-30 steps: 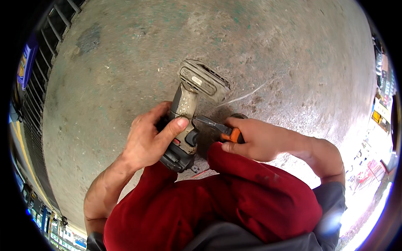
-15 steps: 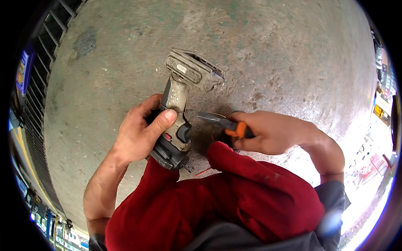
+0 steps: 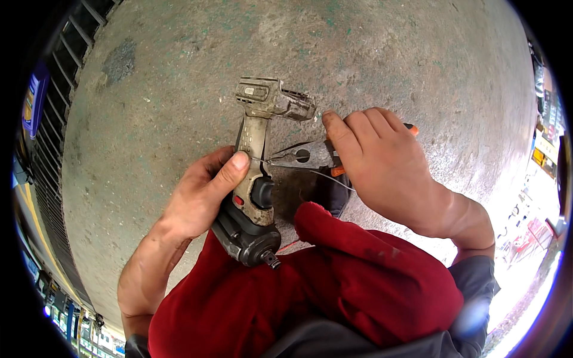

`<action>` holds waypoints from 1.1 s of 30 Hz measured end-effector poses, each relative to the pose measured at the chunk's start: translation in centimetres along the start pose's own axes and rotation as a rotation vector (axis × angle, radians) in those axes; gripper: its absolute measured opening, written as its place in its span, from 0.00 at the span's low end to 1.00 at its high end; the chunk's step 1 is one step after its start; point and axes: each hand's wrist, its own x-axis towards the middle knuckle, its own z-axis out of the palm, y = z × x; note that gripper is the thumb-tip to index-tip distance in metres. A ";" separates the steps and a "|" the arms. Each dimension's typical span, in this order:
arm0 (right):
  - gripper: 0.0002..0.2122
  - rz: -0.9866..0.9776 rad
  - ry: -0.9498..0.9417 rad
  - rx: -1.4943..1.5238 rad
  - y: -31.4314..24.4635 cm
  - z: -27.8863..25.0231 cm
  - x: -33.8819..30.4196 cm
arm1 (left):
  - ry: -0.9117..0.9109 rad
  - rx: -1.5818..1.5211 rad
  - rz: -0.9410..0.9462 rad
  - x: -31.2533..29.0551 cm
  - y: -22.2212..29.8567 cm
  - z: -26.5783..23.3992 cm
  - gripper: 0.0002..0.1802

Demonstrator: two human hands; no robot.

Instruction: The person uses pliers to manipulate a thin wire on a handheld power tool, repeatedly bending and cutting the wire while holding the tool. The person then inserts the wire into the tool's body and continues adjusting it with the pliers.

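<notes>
My left hand (image 3: 206, 188) is closed around a worn, dirt-covered cordless impact wrench (image 3: 255, 134), its thumb pressed on the handle just above the black trigger. The square drive points down toward my lap, and the battery end of the handle faces away from me. A thin wire (image 3: 334, 179) crosses the handle under the thumb and trails off to the right. Orange-handled pliers (image 3: 310, 155) are gripped in my right hand (image 3: 385, 167). Their jaw tips meet the wire beside the handle; my palm hides most of the grips.
My red-clothed legs (image 3: 310, 280) lie below the tool. Around them spreads a stained concrete floor (image 3: 388, 71). A metal grating (image 3: 57, 179) runs along the left, with a purple object (image 3: 37, 101) beyond it. Assorted goods (image 3: 540, 155) line the right edge.
My right hand has turned and risen, so the pliers now show their flat side with jaws at the wire. The impact wrench has rotated slightly, its drive end shifting right and nearer me.
</notes>
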 end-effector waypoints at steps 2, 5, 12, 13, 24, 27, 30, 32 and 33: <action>0.22 0.012 -0.022 0.029 -0.2 0.0 0.1 | 0.007 -0.005 -0.001 0.1 -0.2 0.1 0.32; 0.24 0.066 -0.104 0.141 -0.5 -0.2 0.1 | -0.014 0.027 0.012 0.2 -0.4 -0.1 0.32; 0.21 0.092 -0.141 0.228 -0.5 -0.2 0.0 | 0.016 0.079 0.029 0.1 -0.2 -0.1 0.32; 0.21 0.104 -0.155 0.240 -0.5 -0.3 0.0 | 0.016 0.089 0.023 0.1 -0.1 -0.1 0.32; 0.12 0.170 -1.072 1.134 3.2 1.3 2.0 | -0.063 0.262 0.122 0.9 -0.4 -0.8 0.31; 0.16 0.150 -1.264 1.665 3.6 5.5 0.3 | -0.099 0.235 0.162 1.2 -1.0 -0.7 0.31; 0.20 0.190 -1.349 2.222 2.1 8.2 -1.5 | -0.138 0.256 0.203 1.7 -0.8 -1.1 0.31; 0.21 0.223 -1.391 2.395 1.4 8.8 -2.1 | -0.174 0.321 0.208 2.1 -1.0 -1.8 0.32; 0.21 0.240 -1.410 2.486 1.1 8.7 -2.1 | -0.170 0.269 0.192 2.2 -1.1 -1.8 0.32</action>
